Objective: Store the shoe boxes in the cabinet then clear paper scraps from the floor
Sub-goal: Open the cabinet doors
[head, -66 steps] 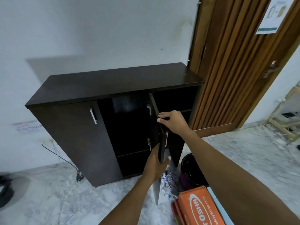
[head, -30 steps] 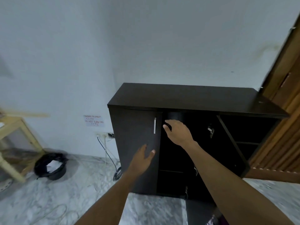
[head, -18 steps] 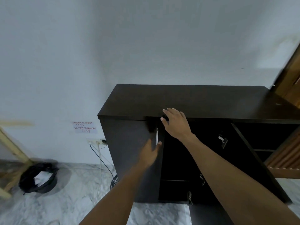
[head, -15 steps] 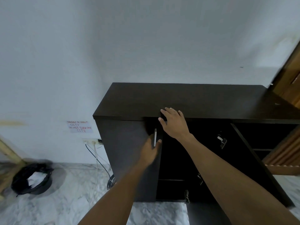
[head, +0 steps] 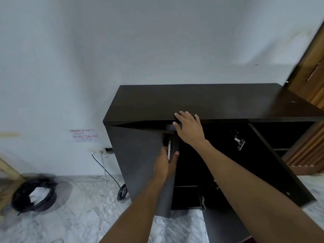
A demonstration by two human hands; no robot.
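Note:
A dark brown cabinet (head: 210,100) stands against the white wall. Its left door (head: 140,158) is swung partly open toward me. My left hand (head: 166,162) grips that door's silver handle (head: 169,150) near the door's free edge. My right hand (head: 190,128) rests flat on the front edge of the cabinet top, fingers spread. The middle door (head: 278,162) stands wide open to the right, showing dark empty shelves inside. No shoe boxes or paper scraps are in view.
A black-lined bin (head: 34,196) with white paper in it sits on the marble floor at the left. Cables (head: 105,171) hang from a wall socket beside the cabinet. A wooden door (head: 312,71) stands at the right. A wooden leg (head: 8,169) shows at far left.
My left hand closed on the left door's handle and the door has swung out from the cabinet. My right hand moved up onto the cabinet's top edge.

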